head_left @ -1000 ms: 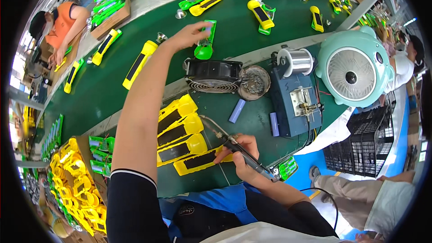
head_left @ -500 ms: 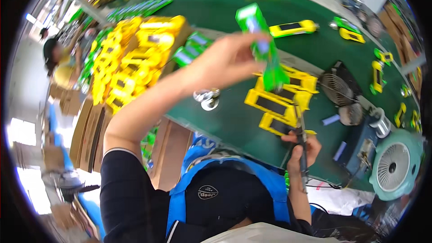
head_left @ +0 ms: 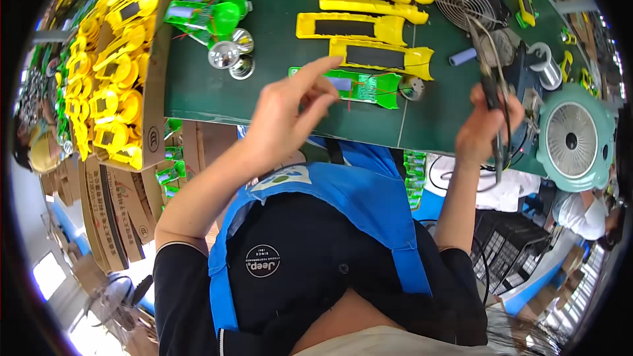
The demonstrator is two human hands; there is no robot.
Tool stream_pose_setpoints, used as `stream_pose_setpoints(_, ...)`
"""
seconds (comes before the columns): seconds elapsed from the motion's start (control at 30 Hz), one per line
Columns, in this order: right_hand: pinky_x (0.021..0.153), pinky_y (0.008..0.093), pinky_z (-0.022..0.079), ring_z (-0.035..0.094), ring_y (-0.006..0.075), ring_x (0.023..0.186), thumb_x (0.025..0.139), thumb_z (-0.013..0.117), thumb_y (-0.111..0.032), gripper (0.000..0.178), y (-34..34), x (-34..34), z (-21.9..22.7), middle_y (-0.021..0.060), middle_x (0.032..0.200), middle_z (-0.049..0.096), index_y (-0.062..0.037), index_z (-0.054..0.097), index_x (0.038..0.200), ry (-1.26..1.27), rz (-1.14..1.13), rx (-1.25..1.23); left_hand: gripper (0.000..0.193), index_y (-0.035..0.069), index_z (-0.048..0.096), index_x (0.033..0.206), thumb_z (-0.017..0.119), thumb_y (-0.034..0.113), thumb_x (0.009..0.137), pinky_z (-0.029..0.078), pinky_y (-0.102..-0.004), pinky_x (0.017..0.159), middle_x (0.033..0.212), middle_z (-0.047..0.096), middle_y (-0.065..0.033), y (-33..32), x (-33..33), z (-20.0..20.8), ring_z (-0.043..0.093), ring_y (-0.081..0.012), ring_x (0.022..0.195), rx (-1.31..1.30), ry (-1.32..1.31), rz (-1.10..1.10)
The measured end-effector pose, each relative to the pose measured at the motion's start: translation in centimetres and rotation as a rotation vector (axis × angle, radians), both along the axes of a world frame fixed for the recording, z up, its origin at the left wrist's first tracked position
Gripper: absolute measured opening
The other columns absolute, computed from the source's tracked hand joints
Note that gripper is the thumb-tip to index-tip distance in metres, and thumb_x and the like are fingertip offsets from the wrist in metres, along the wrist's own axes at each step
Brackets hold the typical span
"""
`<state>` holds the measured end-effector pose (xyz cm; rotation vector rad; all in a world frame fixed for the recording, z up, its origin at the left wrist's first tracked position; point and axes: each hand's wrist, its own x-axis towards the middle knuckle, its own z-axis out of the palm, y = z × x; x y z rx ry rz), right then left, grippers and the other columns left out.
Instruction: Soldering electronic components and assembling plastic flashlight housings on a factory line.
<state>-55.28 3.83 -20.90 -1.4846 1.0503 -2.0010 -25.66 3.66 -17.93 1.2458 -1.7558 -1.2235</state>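
Observation:
A green plastic housing (head_left: 379, 91) lies on the green bench, with a blue cylindrical cell, a green circuit board and thin red wires inside. A round silver reflector (head_left: 413, 88) sits at its right end. My left hand (head_left: 290, 109) is over the housing's left end, thumb and forefinger apart, other fingers curled; it hides part of that end. My right hand (head_left: 488, 125) is closed round the dark handle of a soldering iron (head_left: 493, 95), its metal tip pointing away from me. Just beyond the housing lie several yellow casings (head_left: 376, 57) with dark panels.
On the left stands a carton (head_left: 158, 72) heaped with yellow casings. Beside it lie green housings (head_left: 211, 16) and silver reflectors (head_left: 224, 55). At right are a black fan (head_left: 465, 3), a blue cell (head_left: 462, 57), a solder spool (head_left: 544, 66) and a pale green fan (head_left: 572, 138).
The green housing, held up in my left hand before, now lies on the bench, and that hand's fingers have parted. My right hand still grips the soldering iron. The view has shifted.

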Motion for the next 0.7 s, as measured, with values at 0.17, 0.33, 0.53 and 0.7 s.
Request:
stream_pose_setpoints(0.17, 0.066, 0.0306, 0.046, 0.051, 0.0175, 0.072, 0.085, 0.067, -0.028, 0.033, 5.7, 0.3, -2.5, 0.0139, 0.096, 0.056, -0.0052, 0.047, 0.098, -0.437, 0.333, 0.391, 0.027, 0.005, 0.064, 0.098, 0.066, -0.003, 0.072, 0.053, -0.0354, 0.069, 0.095, 0.059, -0.0079, -3.0, 0.1, -1.3, 0.06, -0.0278, 0.084, -0.627, -0.215, -0.322)
stream_pose_setpoints(0.33, 0.067, 0.0311, 0.045, 0.053, 0.017, 0.069, 0.087, 0.063, -0.023, 0.027, 5.1, 0.8, -3.4, 0.013, 0.085, 0.058, -0.0028, 0.048, 0.096, -0.518, 0.328, 0.487, 0.025, 0.005, 0.062, 0.095, 0.069, -0.002, 0.072, 0.05, -0.0322, 0.064, 0.089, 0.061, -0.0058, -4.2, -1.4, -2.2, 0.057, -0.0218, 0.075, -0.69, -0.111, -0.433)
stream_pose_setpoints(0.53, 0.102, 0.0428, 0.042, 0.06, 0.0158, 0.068, 0.087, 0.061, -0.019, 0.023, 4.6, 2.0, -1.9, 0.0129, 0.079, 0.061, 0.0002, 0.051, 0.095, -0.329, 0.268, 0.592, 0.014, 0.002, 0.064, 0.088, 0.07, -0.002, 0.076, 0.04, -0.0259, 0.053, 0.072, 0.059, -0.0038, -3.0, -3.0, -2.1, 0.045, -0.0125, 0.056, -0.049, -0.002, -0.019)
stream_pose_setpoints(0.7, 0.107, 0.0441, 0.037, 0.061, 0.0133, 0.068, 0.086, 0.06, -0.017, 0.02, 4.6, 2.5, -1.6, 0.0109, 0.072, 0.064, -0.0011, 0.05, 0.094, -0.19, 0.223, 0.633, 0.012, 0.003, 0.066, 0.085, 0.07, -0.002, 0.076, 0.044, -0.0307, 0.056, 0.075, 0.061, -0.007, -3.1, -3.4, -2.8, 0.053, -0.0188, 0.059, -0.31, -0.043, -0.037)
